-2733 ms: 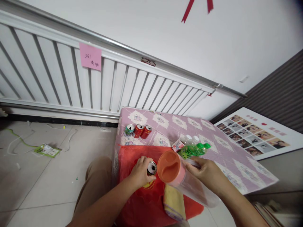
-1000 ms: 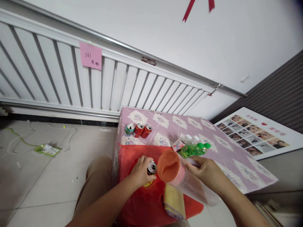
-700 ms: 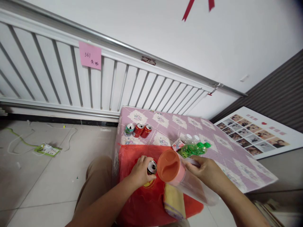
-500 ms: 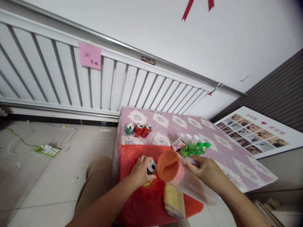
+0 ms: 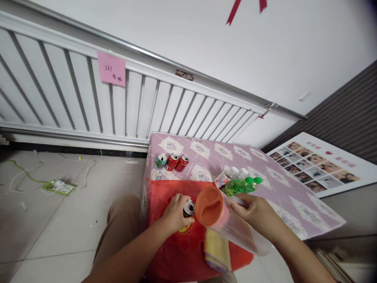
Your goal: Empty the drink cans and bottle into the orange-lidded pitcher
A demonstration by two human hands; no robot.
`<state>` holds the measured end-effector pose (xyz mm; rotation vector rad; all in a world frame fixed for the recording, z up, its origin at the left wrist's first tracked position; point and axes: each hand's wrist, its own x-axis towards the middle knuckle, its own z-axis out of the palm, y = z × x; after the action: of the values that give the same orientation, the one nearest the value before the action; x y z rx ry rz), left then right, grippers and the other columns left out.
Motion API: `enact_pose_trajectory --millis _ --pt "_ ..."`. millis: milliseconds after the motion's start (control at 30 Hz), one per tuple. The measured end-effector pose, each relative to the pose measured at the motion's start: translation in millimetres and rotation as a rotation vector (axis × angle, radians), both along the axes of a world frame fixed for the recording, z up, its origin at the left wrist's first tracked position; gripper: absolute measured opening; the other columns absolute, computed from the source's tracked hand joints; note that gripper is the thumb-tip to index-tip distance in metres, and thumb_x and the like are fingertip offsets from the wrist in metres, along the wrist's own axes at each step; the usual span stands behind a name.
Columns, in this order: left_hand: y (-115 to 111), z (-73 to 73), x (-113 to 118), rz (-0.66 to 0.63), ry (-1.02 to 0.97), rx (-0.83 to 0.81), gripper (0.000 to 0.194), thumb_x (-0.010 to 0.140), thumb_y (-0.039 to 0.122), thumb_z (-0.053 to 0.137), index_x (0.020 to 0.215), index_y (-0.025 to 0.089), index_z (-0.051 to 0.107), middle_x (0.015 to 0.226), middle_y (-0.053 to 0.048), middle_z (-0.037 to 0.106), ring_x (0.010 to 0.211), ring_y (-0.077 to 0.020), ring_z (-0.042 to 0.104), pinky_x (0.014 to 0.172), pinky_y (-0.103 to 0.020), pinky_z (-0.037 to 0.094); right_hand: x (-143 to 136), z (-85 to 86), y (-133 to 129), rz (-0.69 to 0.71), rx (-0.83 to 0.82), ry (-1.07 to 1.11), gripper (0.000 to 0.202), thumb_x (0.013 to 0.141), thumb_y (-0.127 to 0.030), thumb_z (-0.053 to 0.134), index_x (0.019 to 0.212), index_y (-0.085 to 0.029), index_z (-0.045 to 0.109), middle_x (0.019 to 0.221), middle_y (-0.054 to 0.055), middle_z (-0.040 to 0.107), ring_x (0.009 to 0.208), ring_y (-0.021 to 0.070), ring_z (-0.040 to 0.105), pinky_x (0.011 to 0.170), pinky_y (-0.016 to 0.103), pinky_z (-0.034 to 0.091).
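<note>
My left hand (image 5: 176,214) is wrapped round a dark drink can (image 5: 189,209), which stands upright with its top opening showing. Under the can lies a red tray-like piece (image 5: 188,240) with yellow print, on a red sheet (image 5: 165,267). A clear plastic pitcher (image 5: 244,232) with an orange lid is held by its handle in my right hand (image 5: 255,212). The pitcher is tilted, its lid end toward the can and close beside it. Whether any liquid passes between them I cannot tell. Below the lid rests a folded yellow cloth (image 5: 217,250).
Three opened cans, one being a red can (image 5: 171,162), stand at the table's back left. Green-capped bottles (image 5: 240,185) lie behind the pitcher, near a small patterned box (image 5: 221,180). A radiator (image 5: 165,102) borders the far table edge. A power strip (image 5: 60,186) sits on the floor.
</note>
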<state>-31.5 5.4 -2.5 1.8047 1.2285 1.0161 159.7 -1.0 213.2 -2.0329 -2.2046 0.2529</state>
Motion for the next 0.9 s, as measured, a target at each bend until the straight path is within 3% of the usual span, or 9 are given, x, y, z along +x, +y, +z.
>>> enact_pose_trajectory --millis 567,900 --pt "0 2.1 -1 -0.006 -0.001 0.015 0.062 0.061 0.022 0.08 0.115 0.028 0.05 0.113 -0.003 0.053 0.106 -0.0243 0.05 0.092 -0.039 0.043 6 -9.4 -1 0.005 -0.014 0.058 0.037 0.08 -0.05 0.048 0.058 -0.021 0.048 0.053 -0.004 0.047 0.053 0.0128 0.045 0.049 0.024 0.032" --pt "-2 4.1 1 -0.003 0.008 0.01 0.064 0.059 0.019 0.08 0.116 0.025 0.05 0.114 -0.004 0.053 0.106 -0.0237 0.05 0.094 -0.038 0.043 16 -12.7 -2 -0.031 -0.011 0.233 0.036 0.077 -0.05 0.049 0.056 -0.02 0.046 0.052 -0.004 0.04 0.051 0.0115 0.039 0.047 0.023 0.029"
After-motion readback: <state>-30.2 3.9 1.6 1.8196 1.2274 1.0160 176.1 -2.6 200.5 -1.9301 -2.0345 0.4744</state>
